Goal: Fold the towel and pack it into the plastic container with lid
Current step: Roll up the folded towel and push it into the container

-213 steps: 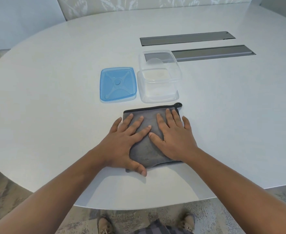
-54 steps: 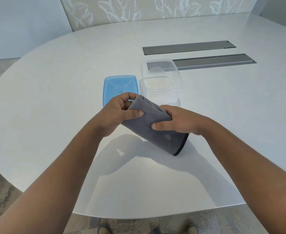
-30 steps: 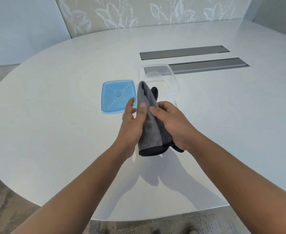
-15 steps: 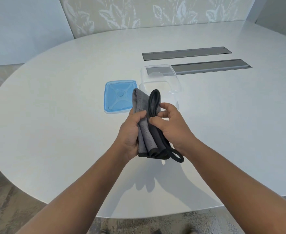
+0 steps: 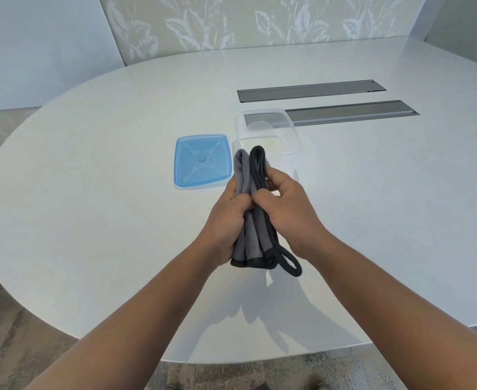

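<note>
A grey towel (image 5: 251, 237) with black trim is folded into a thick narrow bundle and held on edge above the table. My left hand (image 5: 226, 220) grips its left side and my right hand (image 5: 285, 212) grips its right side, thumbs meeting on top. A black hanging loop dangles at the near end. Just beyond the towel's far end stands the clear plastic container (image 5: 268, 128), open and with nothing visible inside. Its blue lid (image 5: 202, 161) lies flat on the table to the container's left.
The white oval table (image 5: 91, 192) carries two long grey recessed panels (image 5: 350, 112) behind the container. A patterned wall panel rises behind the table. Carpeted floor shows below the near edge.
The towel went from lying flat under both palms to being lifted and folded into a bundle. Over the last half second both hands closed tighter around it and barely shifted.
</note>
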`<state>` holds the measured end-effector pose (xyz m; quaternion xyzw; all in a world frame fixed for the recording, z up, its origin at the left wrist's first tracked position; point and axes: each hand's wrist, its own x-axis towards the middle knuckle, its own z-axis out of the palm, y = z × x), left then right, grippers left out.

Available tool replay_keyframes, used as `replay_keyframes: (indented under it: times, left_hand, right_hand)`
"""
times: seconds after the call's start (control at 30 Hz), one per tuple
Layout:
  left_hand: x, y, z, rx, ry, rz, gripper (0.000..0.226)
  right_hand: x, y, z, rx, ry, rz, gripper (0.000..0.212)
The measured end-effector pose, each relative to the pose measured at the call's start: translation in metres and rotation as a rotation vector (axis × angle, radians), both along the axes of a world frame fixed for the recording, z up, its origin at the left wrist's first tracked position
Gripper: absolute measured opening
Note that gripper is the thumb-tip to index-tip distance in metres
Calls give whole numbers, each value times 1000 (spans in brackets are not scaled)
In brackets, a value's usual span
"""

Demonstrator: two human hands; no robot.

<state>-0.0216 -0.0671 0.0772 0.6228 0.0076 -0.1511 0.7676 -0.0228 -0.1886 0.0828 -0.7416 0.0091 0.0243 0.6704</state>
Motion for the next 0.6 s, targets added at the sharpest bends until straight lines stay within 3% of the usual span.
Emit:
replay_keyframes:
  times: [0.23,0.3,0.37,0.43,0.53,0.6]
  left_hand:
    - [4,4,-8,-192,21,-72,95]
    - [4,5,-8,-323,22,-92,81]
    - [2,4,-3,-368,36,-56,54]
    - [2,3,0,-293,31,23,40]
    - [6,9,2,-260,40,125,46]
    - [8,15,3,-330,69,162,47]
  right_hand:
    - [-16,14,9,41,-7,66,55]
    - [-21,17,10,120,21,79,43]
    - [-24,19,7,331,117,97,29]
    - [-27,21,3,479,219,84,38]
    - [-26,23,-2,512,197,70,50]
    - [-28,23,-4,395,101,43,46]
